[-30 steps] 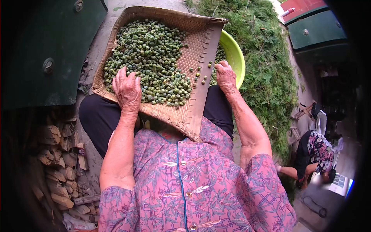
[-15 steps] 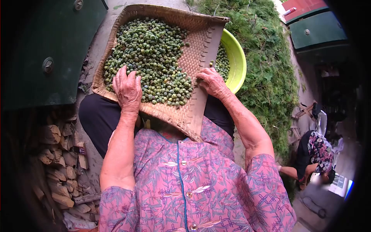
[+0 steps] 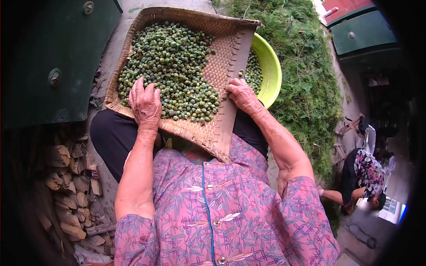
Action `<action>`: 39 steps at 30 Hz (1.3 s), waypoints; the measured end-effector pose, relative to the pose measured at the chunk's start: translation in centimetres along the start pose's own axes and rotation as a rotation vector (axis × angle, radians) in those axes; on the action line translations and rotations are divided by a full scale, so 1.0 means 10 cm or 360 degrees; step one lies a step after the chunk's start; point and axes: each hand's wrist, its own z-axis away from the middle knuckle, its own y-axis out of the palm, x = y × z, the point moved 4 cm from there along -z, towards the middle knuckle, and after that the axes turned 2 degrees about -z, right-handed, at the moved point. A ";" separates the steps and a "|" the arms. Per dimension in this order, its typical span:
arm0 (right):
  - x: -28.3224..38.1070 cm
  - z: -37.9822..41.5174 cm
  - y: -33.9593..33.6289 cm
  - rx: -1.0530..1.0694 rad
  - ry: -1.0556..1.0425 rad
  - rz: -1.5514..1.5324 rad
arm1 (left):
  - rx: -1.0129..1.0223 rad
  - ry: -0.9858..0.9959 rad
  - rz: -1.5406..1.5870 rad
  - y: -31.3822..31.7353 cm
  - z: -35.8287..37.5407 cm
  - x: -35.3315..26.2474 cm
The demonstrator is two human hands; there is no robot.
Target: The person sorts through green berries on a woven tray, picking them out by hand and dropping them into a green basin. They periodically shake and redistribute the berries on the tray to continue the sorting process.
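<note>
A woven winnowing basket (image 3: 220, 55) lies tilted across my lap, heaped on its left and middle with small round green fruits (image 3: 171, 60). My left hand (image 3: 145, 104) rests at the near edge of the heap, fingers apart and their tips among the fruits. Over the basket's flat right-hand lip, my right hand (image 3: 243, 95) has its fingers curled and pressed together; what they hold, if anything, is too small to make out. Beyond that lip, a lime-green basin (image 3: 272, 73) holds more of the fruits, partly hidden under the basket.
Cut green branches (image 3: 301, 80) cover the ground right of the basin. Split firewood (image 3: 66, 195) is stacked at lower left, below a dark green panel (image 3: 49, 57). At far right, another person (image 3: 361, 175) in a floral top bends over.
Both hands stay nearly in place, with only slight finger movement. The basket and basin shift slightly left in view.
</note>
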 end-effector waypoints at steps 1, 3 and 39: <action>0.01 -0.01 -0.01 -0.0001 -0.0002 0.0001 | 0.0003 -0.0004 0.0008 0.00 0.00 0.00; 0.05 -0.06 -0.01 0.0023 0.0010 0.0089 | 0.0004 -0.0007 0.0013 0.00 0.00 0.01; 0.14 -0.06 0.08 0.0138 0.0081 0.0060 | 0.0043 -0.0016 0.0030 0.03 0.00 0.02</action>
